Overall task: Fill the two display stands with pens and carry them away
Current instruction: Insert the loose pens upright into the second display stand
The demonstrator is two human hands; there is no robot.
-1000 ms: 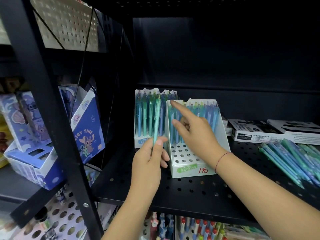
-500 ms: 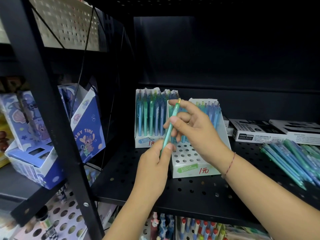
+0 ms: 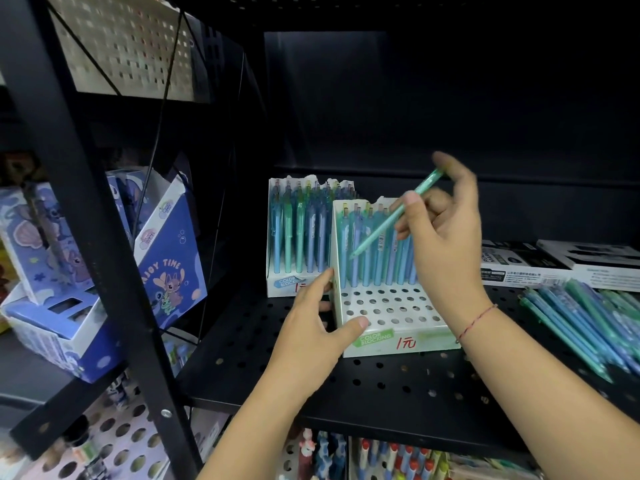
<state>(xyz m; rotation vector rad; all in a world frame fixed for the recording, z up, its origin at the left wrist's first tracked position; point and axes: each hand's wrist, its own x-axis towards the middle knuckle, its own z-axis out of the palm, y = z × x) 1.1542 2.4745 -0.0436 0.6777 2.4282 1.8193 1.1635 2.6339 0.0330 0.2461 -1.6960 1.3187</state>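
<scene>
- The right hand (image 3: 446,237) is pinching a teal pen (image 3: 394,216), which is tilting with its tip down-left over the front display stand (image 3: 398,342).
- The left hand (image 3: 318,327) is gripping that stand's front left corner, with the thumb lying on its perforated top.
- Blue and green pens (image 3: 367,261) are standing in its back rows.
- The rear display stand (image 3: 281,284) is sitting just behind, packed with pens.
- Loose pens (image 3: 588,317) are lying on the black shelf (image 3: 381,382) to the right.

Loose pens (image 3: 581,317) cut off right, rear stand (image 3: 282,284) partly behind front stand (image 3: 429,341)

Dim; front light on white front display stand (image 3: 415,342), bkgd behind it near-black. Motion blur on right hand (image 3: 446,237) above it; wide-angle bend far left of it.
</scene>
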